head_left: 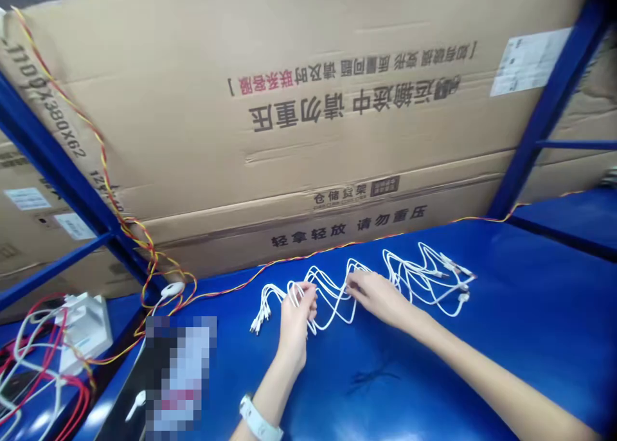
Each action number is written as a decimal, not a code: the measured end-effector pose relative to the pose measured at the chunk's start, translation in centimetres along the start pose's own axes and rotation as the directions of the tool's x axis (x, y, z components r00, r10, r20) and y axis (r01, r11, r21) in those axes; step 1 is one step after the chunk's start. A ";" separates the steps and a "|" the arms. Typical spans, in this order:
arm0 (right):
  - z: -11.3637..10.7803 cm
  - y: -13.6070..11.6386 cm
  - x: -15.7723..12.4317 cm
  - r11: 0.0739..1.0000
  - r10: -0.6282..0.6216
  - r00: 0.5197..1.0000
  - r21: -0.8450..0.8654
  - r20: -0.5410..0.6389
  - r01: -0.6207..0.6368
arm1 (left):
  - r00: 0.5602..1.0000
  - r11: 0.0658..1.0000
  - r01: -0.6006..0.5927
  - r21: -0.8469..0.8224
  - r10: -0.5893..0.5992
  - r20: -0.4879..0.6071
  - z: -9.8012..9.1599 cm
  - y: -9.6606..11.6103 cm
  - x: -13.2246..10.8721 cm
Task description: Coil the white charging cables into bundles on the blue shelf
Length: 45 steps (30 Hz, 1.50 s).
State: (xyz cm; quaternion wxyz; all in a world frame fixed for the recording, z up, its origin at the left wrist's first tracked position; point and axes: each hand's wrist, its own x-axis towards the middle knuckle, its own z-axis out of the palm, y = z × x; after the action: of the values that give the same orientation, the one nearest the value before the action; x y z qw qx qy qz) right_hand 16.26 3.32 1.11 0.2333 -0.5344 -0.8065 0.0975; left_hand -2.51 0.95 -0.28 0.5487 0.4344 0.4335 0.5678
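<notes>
Several white charging cables (pixel 332 292) lie in wavy loops across the blue shelf surface. Their small plugs (pixel 260 319) bunch together at the left end, and more connectors (pixel 450 266) rest at the right end. My left hand (pixel 297 309) is closed round the cables near the left end, fingers curled, with a pale band on the wrist. Farther right, my right hand (pixel 371 293) pinches a strand of the same bundle between thumb and fingers. The strands between my hands sag onto the surface.
Large cardboard boxes (pixel 308 145) wall off the back. Blue metal posts (pixel 549 107) stand at both sides. Twisted red-yellow wire (pixel 284 259) runs along the rear edge. At left are a white power strip (pixel 87 332), tangled cords (pixel 43 370) and a blurred-out flat item (pixel 180 377).
</notes>
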 end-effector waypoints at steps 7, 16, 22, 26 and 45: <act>-1.7 -4.0 -1.4 0.793 0.031 0.999 0.607 0.035 -0.046 | 0.968 0.983 -0.036 0.178 -0.010 0.251 1.8 1.3 -2.1; -2.9 -2.8 -1.4 0.900 -0.170 0.985 0.403 -0.029 0.167 | 0.992 0.984 -0.035 0.176 0.013 0.125 2.4 -2.9 -1.6; -6.2 0.4 -1.6 0.970 -0.213 0.934 0.174 0.285 0.169 | 1.000 1.000 0.016 -0.026 -0.015 0.009 1.7 -3.6 -0.5; -7.4 1.9 -1.8 0.977 -0.189 0.947 0.150 0.261 0.154 | 0.999 0.998 0.034 -0.047 -0.035 -0.017 1.2 -3.0 -0.6; -7.5 -4.6 -4.7 0.900 -0.251 0.949 0.316 -0.190 0.301 | 0.980 0.998 -0.064 0.011 0.061 0.190 5.4 -2.5 -5.0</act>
State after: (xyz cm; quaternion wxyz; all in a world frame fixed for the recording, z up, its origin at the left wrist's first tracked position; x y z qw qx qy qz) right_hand 17.62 -3.55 8.24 0.3916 -0.3716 -0.8259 0.1626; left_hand 3.43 -3.91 -1.48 0.5656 0.5044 0.3703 0.5372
